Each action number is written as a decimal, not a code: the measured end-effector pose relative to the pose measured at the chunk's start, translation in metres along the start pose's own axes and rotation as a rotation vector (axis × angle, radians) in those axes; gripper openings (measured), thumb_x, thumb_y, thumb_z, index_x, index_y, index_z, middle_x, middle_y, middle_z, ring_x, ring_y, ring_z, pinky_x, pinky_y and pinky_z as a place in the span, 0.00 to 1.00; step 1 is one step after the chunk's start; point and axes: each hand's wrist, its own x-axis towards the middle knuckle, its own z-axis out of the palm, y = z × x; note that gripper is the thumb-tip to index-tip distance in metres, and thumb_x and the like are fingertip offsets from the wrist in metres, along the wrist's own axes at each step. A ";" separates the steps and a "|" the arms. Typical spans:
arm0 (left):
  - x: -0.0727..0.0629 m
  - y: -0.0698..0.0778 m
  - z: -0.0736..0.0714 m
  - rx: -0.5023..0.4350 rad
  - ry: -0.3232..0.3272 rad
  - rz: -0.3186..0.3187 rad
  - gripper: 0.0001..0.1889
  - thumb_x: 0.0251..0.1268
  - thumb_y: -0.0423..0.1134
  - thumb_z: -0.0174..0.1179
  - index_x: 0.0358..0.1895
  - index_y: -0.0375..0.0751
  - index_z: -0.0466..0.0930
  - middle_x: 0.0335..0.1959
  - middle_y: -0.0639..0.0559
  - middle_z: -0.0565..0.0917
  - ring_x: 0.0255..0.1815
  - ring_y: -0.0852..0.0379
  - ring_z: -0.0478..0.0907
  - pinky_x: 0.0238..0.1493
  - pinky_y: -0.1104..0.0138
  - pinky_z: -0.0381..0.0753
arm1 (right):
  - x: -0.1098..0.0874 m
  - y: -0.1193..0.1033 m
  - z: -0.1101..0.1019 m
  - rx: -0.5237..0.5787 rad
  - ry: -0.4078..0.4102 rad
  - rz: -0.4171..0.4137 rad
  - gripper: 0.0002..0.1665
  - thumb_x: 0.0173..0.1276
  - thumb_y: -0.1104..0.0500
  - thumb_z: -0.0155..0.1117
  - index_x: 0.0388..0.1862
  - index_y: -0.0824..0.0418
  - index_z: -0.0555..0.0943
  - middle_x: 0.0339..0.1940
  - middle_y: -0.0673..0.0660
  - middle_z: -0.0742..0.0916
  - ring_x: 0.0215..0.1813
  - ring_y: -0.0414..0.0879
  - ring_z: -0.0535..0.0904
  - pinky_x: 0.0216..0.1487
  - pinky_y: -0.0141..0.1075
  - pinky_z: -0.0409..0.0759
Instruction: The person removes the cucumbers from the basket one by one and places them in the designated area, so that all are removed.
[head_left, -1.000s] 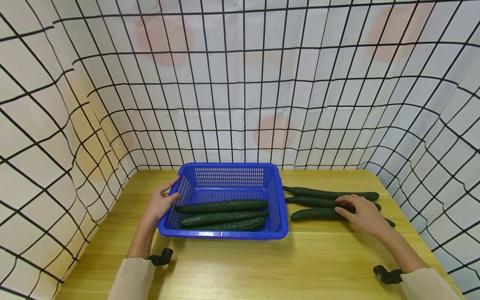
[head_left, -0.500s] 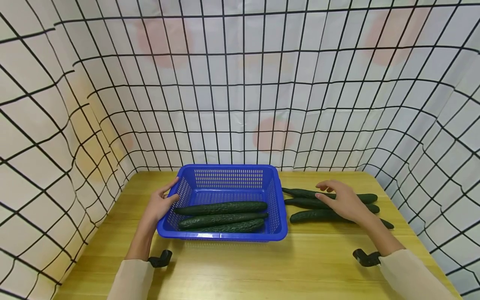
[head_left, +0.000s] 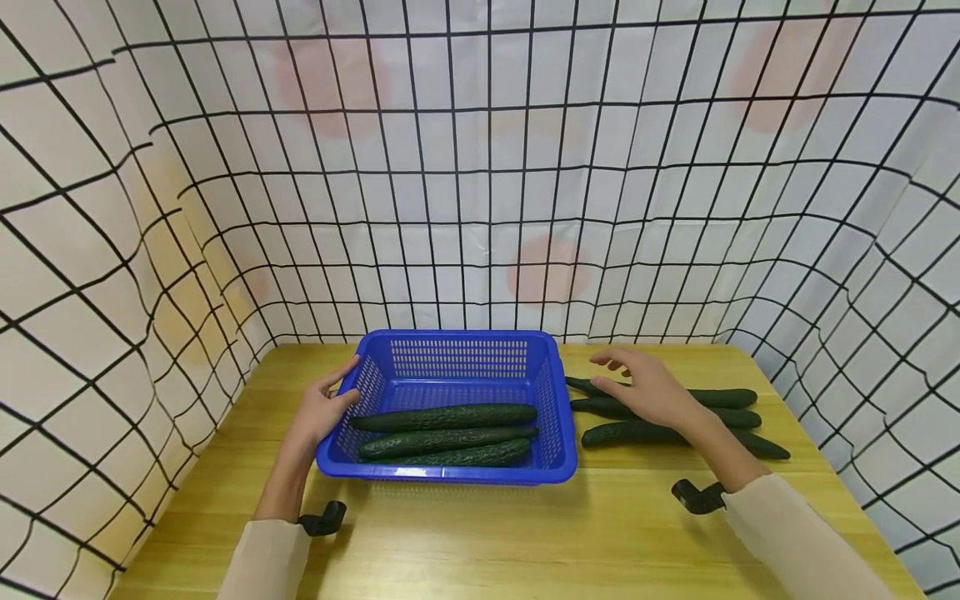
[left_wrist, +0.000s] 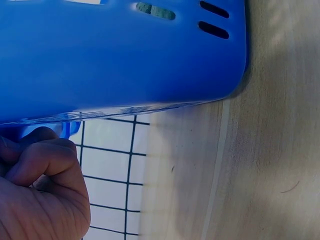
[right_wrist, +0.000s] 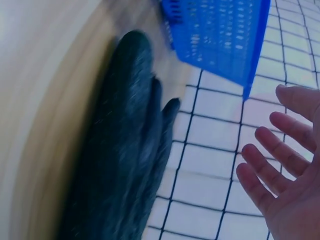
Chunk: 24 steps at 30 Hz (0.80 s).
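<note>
My left hand (head_left: 318,408) grips the left rim of a blue plastic basket (head_left: 480,475), its fingers curled at the edge in the left wrist view. Three dark green cucumbers lie lengthwise inside: a rear cucumber (head_left: 450,416), a middle one, and a front one partly hidden by the basket's front wall. To the basket's right, three more lie roughly side by side on the table: a far cucumber (head_left: 723,398), a middle cucumber (head_left: 738,417) and a near cucumber (head_left: 757,443). Above their left parts hovers my right hand (head_left: 648,392), holding nothing; its fingers spread apart in the right wrist view.
The wooden table (head_left: 480,542) extends in front of the basket. White cloth with a black grid (head_left: 487,192) rises behind it and on both sides. A black wrist mount (head_left: 322,518) sits on the left wrist, another mount (head_left: 699,497) on the right.
My right hand has moved left and slightly away from me, from over the near cucumbers toward the basket. The left hand, the basket and the cucumbers stay where they were.
</note>
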 end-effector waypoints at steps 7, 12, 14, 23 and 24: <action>-0.011 0.017 0.000 -0.005 -0.014 -0.025 0.37 0.70 0.32 0.57 0.81 0.57 0.61 0.66 0.22 0.75 0.40 0.47 0.88 0.37 0.55 0.90 | 0.019 -0.025 0.003 0.019 0.009 -0.066 0.25 0.76 0.48 0.64 0.67 0.57 0.79 0.64 0.59 0.84 0.61 0.58 0.81 0.59 0.56 0.82; -0.009 0.013 0.000 0.005 -0.015 -0.011 0.36 0.71 0.33 0.57 0.81 0.57 0.61 0.68 0.23 0.73 0.44 0.45 0.88 0.40 0.54 0.90 | 0.029 -0.045 0.006 0.044 -0.028 -0.066 0.29 0.76 0.44 0.63 0.69 0.56 0.78 0.66 0.58 0.83 0.63 0.57 0.80 0.62 0.56 0.80; -0.004 0.006 0.000 0.013 -0.010 -0.006 0.36 0.71 0.34 0.57 0.81 0.59 0.61 0.69 0.23 0.73 0.43 0.46 0.88 0.39 0.56 0.90 | 0.033 -0.053 0.008 0.051 -0.047 -0.072 0.30 0.76 0.42 0.62 0.69 0.56 0.77 0.66 0.58 0.82 0.64 0.57 0.79 0.63 0.56 0.80; -0.011 0.015 0.000 -0.003 -0.022 -0.005 0.36 0.71 0.32 0.57 0.81 0.57 0.61 0.67 0.22 0.74 0.43 0.42 0.88 0.38 0.54 0.90 | 0.051 -0.084 0.015 0.068 -0.098 -0.128 0.30 0.74 0.42 0.64 0.70 0.53 0.77 0.65 0.53 0.82 0.63 0.54 0.79 0.61 0.53 0.81; -0.014 0.019 0.000 0.000 -0.025 -0.002 0.36 0.71 0.32 0.57 0.81 0.55 0.61 0.67 0.22 0.74 0.43 0.42 0.88 0.38 0.54 0.90 | 0.053 -0.088 0.016 0.077 -0.102 -0.134 0.30 0.74 0.42 0.64 0.70 0.53 0.77 0.65 0.53 0.83 0.63 0.53 0.79 0.62 0.53 0.81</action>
